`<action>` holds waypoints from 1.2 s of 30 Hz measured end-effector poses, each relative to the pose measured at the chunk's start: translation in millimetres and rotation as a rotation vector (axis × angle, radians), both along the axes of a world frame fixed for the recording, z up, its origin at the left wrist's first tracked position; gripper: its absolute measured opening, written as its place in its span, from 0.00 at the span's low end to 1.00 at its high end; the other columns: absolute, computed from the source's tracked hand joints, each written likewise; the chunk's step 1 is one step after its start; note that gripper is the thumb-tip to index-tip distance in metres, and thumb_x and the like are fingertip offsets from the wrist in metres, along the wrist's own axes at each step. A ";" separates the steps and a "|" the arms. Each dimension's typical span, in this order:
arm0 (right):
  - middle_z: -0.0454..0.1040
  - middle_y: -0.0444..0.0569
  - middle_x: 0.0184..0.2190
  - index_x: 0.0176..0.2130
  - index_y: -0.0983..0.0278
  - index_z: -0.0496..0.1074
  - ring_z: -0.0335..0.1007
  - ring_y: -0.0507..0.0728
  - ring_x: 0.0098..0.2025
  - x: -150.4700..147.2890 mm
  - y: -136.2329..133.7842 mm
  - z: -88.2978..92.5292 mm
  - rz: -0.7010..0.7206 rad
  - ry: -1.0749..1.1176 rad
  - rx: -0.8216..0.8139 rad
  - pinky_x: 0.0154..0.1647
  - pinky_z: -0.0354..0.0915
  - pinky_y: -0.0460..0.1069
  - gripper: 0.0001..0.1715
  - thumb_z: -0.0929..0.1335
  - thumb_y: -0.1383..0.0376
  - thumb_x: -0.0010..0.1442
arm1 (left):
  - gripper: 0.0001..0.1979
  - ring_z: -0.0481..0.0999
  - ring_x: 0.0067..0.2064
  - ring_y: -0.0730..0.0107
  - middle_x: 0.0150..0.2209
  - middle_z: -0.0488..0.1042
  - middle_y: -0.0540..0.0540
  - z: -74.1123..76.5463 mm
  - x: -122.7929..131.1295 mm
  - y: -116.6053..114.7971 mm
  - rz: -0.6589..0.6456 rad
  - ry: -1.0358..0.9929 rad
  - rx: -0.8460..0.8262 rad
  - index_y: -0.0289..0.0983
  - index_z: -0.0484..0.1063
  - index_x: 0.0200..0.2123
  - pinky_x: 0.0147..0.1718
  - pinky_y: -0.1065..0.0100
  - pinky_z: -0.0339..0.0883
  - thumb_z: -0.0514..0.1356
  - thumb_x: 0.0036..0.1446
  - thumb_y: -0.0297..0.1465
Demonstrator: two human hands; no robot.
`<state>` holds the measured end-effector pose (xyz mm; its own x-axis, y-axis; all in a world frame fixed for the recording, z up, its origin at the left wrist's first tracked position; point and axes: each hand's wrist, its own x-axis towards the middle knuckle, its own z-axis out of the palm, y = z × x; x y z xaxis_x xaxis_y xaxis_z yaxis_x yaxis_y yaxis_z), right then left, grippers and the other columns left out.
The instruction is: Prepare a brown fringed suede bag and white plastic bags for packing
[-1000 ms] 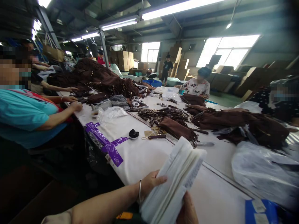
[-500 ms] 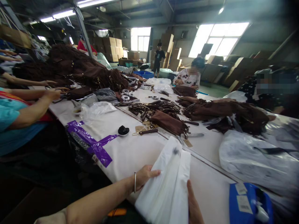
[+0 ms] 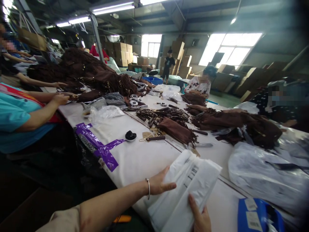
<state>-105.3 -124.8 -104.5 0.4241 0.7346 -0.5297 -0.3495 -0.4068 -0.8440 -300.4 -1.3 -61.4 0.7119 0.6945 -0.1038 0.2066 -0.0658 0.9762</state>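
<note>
A stack of white bags (image 3: 185, 190) lies on the near edge of the long white table (image 3: 142, 158). My left hand (image 3: 160, 184), with a bangle on the wrist, rests against the stack's left side, fingers stretched out. My right hand (image 3: 199, 215) lies on the top sheet near its lower edge, with thumb and fingers pressing it; whether it pinches the sheet is unclear.
Brown fringed bags (image 3: 236, 124) and straps (image 3: 164, 116) are heaped along the table. Clear plastic bags (image 3: 267, 174) lie at right, a blue tape dispenser (image 3: 259, 215) at the near right corner, purple tape (image 3: 101, 148) at the left edge. Other people work on both sides.
The white stack has been laid flatter on the table, with printed text now showing on top. My left hand has opened against its side and my right hand has moved onto the top sheet.
</note>
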 end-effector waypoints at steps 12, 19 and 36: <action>0.78 0.51 0.40 0.56 0.59 0.66 0.65 0.75 0.53 21.5 6.8 -1.5 0.060 0.094 0.107 0.49 0.65 0.68 0.59 0.67 0.31 0.32 | 0.29 0.76 0.43 0.52 0.41 0.77 0.38 -4.9 16.6 -26.5 -0.194 -0.439 -0.912 0.33 0.74 0.44 0.47 0.52 0.69 0.67 0.42 0.45; 0.78 0.54 0.38 0.52 0.59 0.70 0.65 0.74 0.53 28.9 -2.8 1.5 0.132 0.121 0.012 0.50 0.63 0.69 0.54 0.64 0.29 0.37 | 0.30 0.76 0.40 0.55 0.41 0.77 0.41 -6.4 -6.2 -11.2 0.165 -0.308 -0.603 0.33 0.73 0.44 0.43 0.57 0.69 0.68 0.40 0.45; 0.60 0.67 0.54 0.66 0.63 0.40 0.52 0.81 0.58 -33.8 52.3 14.9 0.398 -0.925 -0.114 0.56 0.48 0.71 0.65 0.73 0.48 0.42 | 0.19 0.74 0.44 0.54 0.40 0.78 0.43 -39.6 -34.1 20.7 0.342 0.241 -0.018 0.32 0.75 0.45 0.44 0.63 0.65 0.59 0.50 0.33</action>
